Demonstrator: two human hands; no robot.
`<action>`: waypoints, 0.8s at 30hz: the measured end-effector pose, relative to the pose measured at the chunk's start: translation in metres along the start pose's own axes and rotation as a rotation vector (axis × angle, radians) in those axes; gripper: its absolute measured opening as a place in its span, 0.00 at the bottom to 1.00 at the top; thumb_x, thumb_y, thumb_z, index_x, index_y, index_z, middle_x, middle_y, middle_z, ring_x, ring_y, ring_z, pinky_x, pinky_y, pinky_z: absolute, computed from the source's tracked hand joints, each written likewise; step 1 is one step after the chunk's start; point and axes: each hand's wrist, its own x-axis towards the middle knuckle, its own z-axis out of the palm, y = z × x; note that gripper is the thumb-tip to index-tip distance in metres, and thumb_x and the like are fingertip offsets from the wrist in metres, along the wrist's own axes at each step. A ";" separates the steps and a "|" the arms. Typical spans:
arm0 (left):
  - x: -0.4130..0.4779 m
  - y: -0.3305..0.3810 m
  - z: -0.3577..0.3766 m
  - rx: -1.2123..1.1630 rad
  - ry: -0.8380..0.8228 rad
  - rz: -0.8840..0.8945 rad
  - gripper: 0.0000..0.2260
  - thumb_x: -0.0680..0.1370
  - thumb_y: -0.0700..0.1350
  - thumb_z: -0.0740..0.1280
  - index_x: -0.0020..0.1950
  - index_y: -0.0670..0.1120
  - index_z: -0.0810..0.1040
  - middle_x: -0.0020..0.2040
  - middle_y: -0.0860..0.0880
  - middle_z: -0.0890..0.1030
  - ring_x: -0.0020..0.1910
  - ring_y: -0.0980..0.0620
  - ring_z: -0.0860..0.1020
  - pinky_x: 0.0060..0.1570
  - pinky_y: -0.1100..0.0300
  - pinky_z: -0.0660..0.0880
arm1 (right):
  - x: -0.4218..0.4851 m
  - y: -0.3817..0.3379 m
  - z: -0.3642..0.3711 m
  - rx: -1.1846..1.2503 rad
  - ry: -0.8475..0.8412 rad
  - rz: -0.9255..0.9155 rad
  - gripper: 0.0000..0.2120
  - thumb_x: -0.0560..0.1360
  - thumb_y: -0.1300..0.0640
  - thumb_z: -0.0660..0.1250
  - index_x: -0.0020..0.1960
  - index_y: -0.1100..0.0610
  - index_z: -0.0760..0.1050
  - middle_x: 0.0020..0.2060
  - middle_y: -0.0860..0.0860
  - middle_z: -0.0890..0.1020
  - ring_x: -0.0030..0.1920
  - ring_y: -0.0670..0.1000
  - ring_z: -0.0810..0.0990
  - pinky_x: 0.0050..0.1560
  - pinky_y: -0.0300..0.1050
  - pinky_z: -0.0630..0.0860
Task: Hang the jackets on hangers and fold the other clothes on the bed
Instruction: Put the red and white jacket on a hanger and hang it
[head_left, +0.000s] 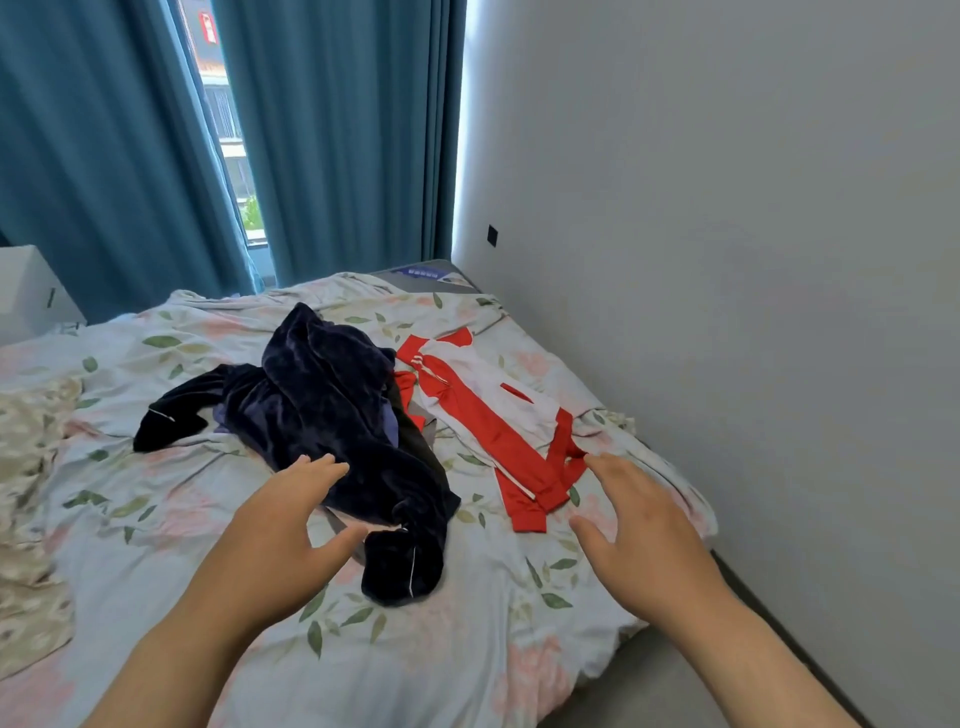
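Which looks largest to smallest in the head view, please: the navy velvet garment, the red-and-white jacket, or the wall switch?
1. navy velvet garment
2. red-and-white jacket, somewhat smaller
3. wall switch, far smallest, though farther away

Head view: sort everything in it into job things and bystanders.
Job: dark velvet garment, red-and-white jacket, floral bed, left hand and right hand, both open near the clothes.
Just there: blue curtains, white cabinet, black wall plate.
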 end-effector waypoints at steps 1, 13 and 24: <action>0.002 0.002 0.001 0.005 0.002 -0.006 0.30 0.74 0.56 0.71 0.74 0.55 0.67 0.75 0.58 0.65 0.76 0.59 0.58 0.73 0.57 0.59 | 0.005 0.003 -0.002 0.002 0.004 -0.009 0.31 0.78 0.43 0.64 0.78 0.44 0.58 0.76 0.42 0.64 0.76 0.45 0.60 0.76 0.46 0.59; 0.055 0.111 0.086 0.060 0.104 -0.107 0.31 0.75 0.61 0.67 0.76 0.58 0.62 0.76 0.61 0.61 0.77 0.62 0.53 0.74 0.60 0.56 | 0.099 0.139 -0.039 0.036 -0.088 -0.142 0.32 0.78 0.41 0.64 0.77 0.41 0.55 0.77 0.39 0.60 0.76 0.44 0.59 0.76 0.45 0.59; 0.076 0.226 0.150 0.107 0.178 -0.191 0.31 0.76 0.62 0.66 0.77 0.57 0.61 0.77 0.60 0.60 0.77 0.61 0.51 0.74 0.61 0.54 | 0.162 0.245 -0.091 0.041 -0.168 -0.276 0.30 0.77 0.44 0.65 0.76 0.44 0.59 0.73 0.40 0.66 0.72 0.45 0.66 0.72 0.44 0.66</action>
